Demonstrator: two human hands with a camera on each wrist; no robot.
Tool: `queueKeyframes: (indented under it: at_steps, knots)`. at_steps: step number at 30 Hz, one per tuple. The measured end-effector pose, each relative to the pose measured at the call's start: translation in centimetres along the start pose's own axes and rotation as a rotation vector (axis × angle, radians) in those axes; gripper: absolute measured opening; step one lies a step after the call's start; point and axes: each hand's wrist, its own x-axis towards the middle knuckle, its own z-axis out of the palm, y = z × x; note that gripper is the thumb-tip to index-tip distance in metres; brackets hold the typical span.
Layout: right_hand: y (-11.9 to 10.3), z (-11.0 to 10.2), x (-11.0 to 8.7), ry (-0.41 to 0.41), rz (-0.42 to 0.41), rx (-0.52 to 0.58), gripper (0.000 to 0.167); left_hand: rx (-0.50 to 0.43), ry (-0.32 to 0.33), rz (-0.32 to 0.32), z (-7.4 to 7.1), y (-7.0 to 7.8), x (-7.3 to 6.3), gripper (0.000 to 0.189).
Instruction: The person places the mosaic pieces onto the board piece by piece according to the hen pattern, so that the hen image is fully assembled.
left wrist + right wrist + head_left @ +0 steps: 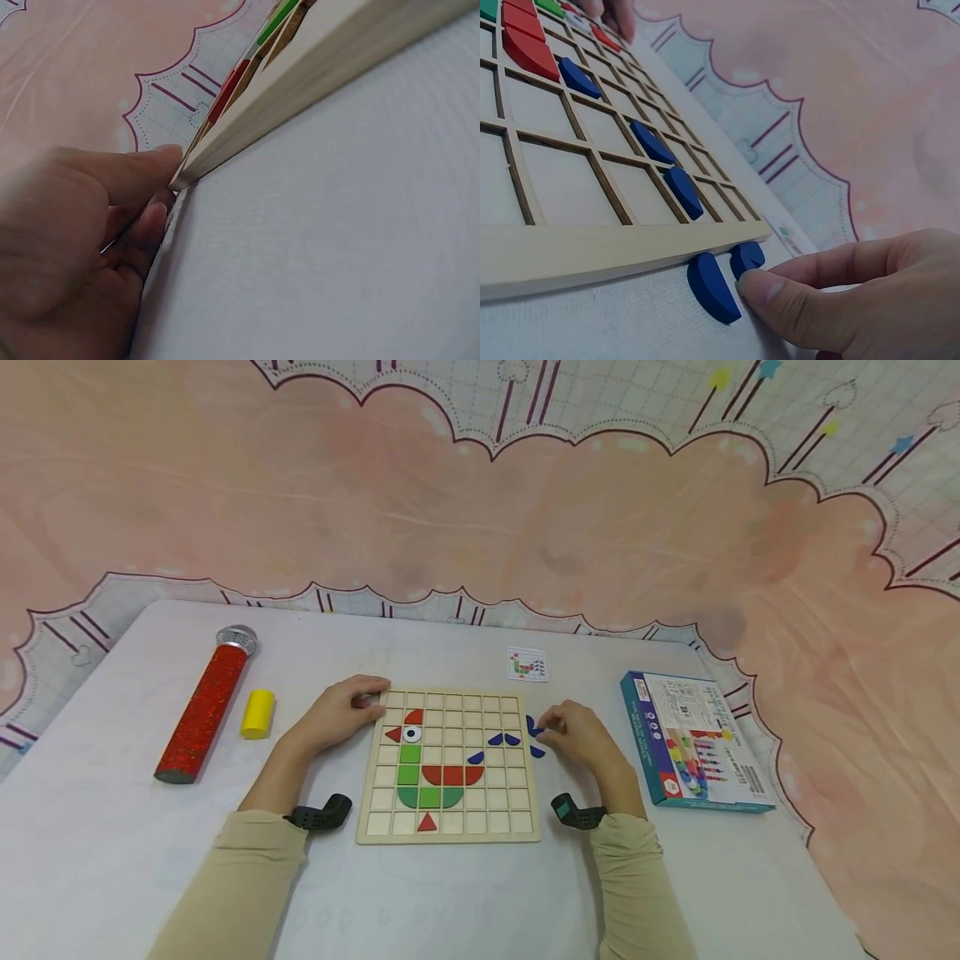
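A wooden grid board lies on the table, with red, green and blue flat pieces and a round eye piece forming a bird-like picture. My left hand holds the board's far left corner between thumb and fingers. Off the board's right edge, my right hand pinches a blue curved-edge piece between thumb and index finger; the fingertips partly cover it. Another blue piece lies beside it, close to the frame. Inside the grid, a blue piece sits above the red row, and two more stand farther right.
Behind the board lies a small pattern card. To the right is a flat toy box. A red microphone-shaped tube and a yellow cylinder are on the left of the white table.
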Motion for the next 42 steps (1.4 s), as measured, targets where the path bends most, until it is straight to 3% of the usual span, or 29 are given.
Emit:
queueKeyframes:
  at_steps: [12,20,31,42]
  knots:
    - [0.1,-0.9,-0.1,0.042,-0.054,0.036,0.014,0.007,-0.003,0.004,0.2,-0.1,0.1,0.047]
    - [-1.4,-0.8,-0.2,-0.047,-0.117,0.093,0.013,0.009,0.002,0.001,0.2,0.0,0.0,0.048]
    - [-3.3,1.1,0.1,-0.211,-0.207,0.122,0.009,0.006,0.004,-0.015,0.1,0.1,-0.1,0.050]
    - [-3.9,1.3,-0.1,-0.226,-0.263,0.041,0.005,0.024,0.003,-0.028,0.0,0.2,0.0,0.051]
